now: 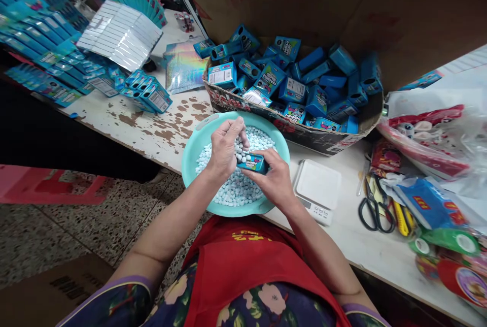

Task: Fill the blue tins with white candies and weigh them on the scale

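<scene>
My right hand (276, 175) has its fingers wrapped round a small blue box (254, 163), which lies on its side over a turquoise basin (189, 167). At the box's left end, my left hand (225, 148) is curled over some small pale candies (242, 155). Many more pale blue and white candies (238, 190) cover the inside of the basin, below both hands.
Behind the basin stands a cardboard box (292, 136) full of blue packets (271, 78). A white scale (319, 185), scissors (376, 210) and a yellow cutter (403, 219) lie to the right. Stacked blue cartons (146, 94) and a silvery pouch (184, 68) are at left.
</scene>
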`<state>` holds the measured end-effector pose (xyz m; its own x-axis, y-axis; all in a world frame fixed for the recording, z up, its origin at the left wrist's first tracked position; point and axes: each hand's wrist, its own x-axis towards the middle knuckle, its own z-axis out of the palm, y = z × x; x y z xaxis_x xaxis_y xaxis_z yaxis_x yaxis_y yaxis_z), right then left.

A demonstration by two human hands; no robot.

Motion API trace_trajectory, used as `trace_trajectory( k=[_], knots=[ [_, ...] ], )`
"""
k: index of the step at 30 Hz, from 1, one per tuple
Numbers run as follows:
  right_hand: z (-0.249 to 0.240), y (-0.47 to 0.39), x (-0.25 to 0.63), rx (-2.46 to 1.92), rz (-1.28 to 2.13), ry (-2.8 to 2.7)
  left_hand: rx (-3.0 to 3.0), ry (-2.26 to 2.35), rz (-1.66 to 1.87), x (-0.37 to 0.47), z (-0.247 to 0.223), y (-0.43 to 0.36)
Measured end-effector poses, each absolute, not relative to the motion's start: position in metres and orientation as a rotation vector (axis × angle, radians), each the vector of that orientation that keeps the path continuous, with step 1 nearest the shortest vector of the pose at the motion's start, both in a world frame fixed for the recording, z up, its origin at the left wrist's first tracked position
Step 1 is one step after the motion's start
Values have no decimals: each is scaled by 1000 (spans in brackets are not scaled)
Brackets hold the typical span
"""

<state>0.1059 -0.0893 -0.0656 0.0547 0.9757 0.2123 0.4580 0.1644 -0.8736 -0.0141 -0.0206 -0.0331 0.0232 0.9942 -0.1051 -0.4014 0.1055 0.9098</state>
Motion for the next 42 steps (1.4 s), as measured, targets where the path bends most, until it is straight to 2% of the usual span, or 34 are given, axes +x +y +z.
trace_trajectory(
  k=[26, 31, 37, 42],
  knots=[
    [-71, -87, 102, -1352, 784, -1368, 843, 955, 1363, -5, -32, -21],
    [-72, -92, 109, -1342, 799, -1346, 815, 892, 1219, -4, -25, -24],
    [-74, -95, 121, -1316, 795, -1260, 836, 896, 1375, -10, -14, -25],
    [-76, -94, 110, -1308, 827, -1333, 969, 983, 1420, -7, -32, -31]
  ],
)
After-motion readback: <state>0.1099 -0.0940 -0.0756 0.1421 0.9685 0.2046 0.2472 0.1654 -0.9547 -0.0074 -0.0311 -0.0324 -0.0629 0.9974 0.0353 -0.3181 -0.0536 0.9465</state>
